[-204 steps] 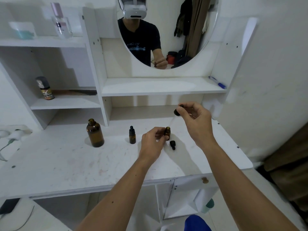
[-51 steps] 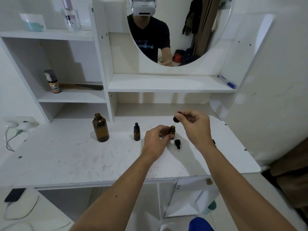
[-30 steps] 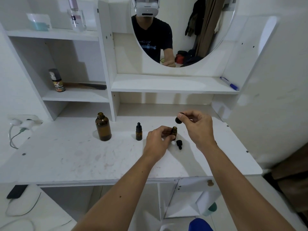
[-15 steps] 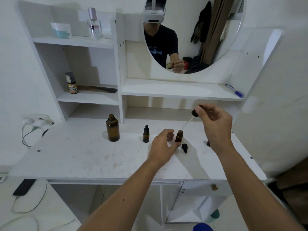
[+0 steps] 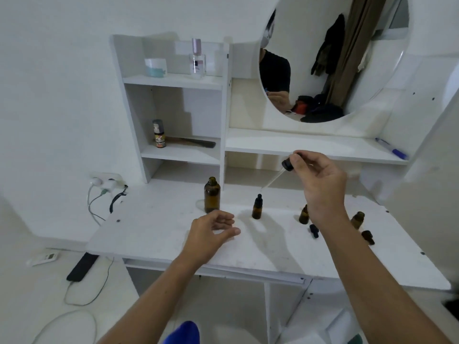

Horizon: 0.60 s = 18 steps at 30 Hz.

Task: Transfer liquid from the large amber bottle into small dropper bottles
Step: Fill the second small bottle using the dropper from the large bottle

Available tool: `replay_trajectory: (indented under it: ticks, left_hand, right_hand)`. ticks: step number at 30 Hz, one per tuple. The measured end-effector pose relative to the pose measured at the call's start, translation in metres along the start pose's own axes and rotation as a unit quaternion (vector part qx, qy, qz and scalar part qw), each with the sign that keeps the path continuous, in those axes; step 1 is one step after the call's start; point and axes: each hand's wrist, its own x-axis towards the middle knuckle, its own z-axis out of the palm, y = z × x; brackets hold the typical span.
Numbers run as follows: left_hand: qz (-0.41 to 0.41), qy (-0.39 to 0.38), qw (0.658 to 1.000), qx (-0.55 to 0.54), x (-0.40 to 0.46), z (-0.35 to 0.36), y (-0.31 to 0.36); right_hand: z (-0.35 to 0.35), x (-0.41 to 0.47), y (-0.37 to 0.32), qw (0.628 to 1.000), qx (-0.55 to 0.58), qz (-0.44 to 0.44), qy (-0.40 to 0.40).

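The large amber bottle (image 5: 212, 194) stands uncapped on the white table (image 5: 159, 234), just beyond my left hand (image 5: 211, 232), which hovers open and holds nothing. My right hand (image 5: 320, 180) is raised above the table and pinches the black bulb of a dropper (image 5: 285, 167); its glass tube slants down to the left. A capped small dropper bottle (image 5: 257, 207) stands in the middle. An uncapped small bottle (image 5: 304, 215) stands partly behind my right wrist. Another small bottle (image 5: 357, 219) stands further right. Two black caps (image 5: 314, 230) (image 5: 368, 237) lie on the table.
A shelf unit rises behind the table with a spray bottle (image 5: 159, 134), a perfume bottle (image 5: 197, 58) and a jar (image 5: 155, 67). A round mirror (image 5: 335, 58) hangs above a shelf with a pen (image 5: 392, 148). A socket with cables (image 5: 104, 184) is at the left.
My left hand let go of the small bottle and moved left toward the large amber bottle. My right hand lifted the dropper out of the small bottle and holds it higher. The view shifted left.
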Motion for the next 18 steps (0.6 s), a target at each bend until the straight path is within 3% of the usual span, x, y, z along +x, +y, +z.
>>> replay_trajectory:
  ticks: [7,18]
  left_hand:
    - [-0.042,0.13,0.991,0.003,0.001,-0.045,-0.02]
    - [-0.062,0.131,0.989,-0.028,0.041,-0.034,-0.019]
  right_hand:
    - [0.069,0.002,0.01,0.997,0.039,0.021,-0.058]
    - [0.118,0.015,0.031,0.993,-0.019,-0.004,-0.114]
